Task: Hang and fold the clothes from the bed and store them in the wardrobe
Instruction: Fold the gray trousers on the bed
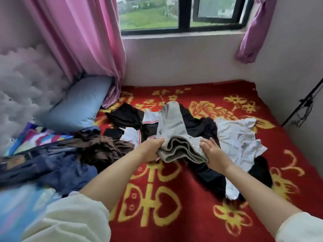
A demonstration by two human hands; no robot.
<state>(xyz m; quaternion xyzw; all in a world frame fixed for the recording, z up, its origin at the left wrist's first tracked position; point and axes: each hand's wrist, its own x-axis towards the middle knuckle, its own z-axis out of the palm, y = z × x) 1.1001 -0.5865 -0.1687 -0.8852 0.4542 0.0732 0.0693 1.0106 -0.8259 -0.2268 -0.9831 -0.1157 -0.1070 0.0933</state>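
Note:
A grey garment (172, 130) lies partly folded over the clothes pile on the bed, its near end bunched in layers. My left hand (150, 150) grips the left side of that bunched end, thumb on top. My right hand (212, 154) holds the right side, fingers spread over the grey cloth. Under and around it lie black clothes (125, 115), a white shirt with orange trim (132, 135), a crumpled white shirt (239, 138), a brown garment (103, 145) and dark blue jeans (52, 165). The wardrobe is out of view.
The bed carries a red blanket with yellow flowers (157, 198). A blue pillow (78, 105) and a tufted headboard (22, 84) are at the left, pink curtains (83, 41) and a window (180, 14) behind. A black stand (304, 103) leans by the right wall.

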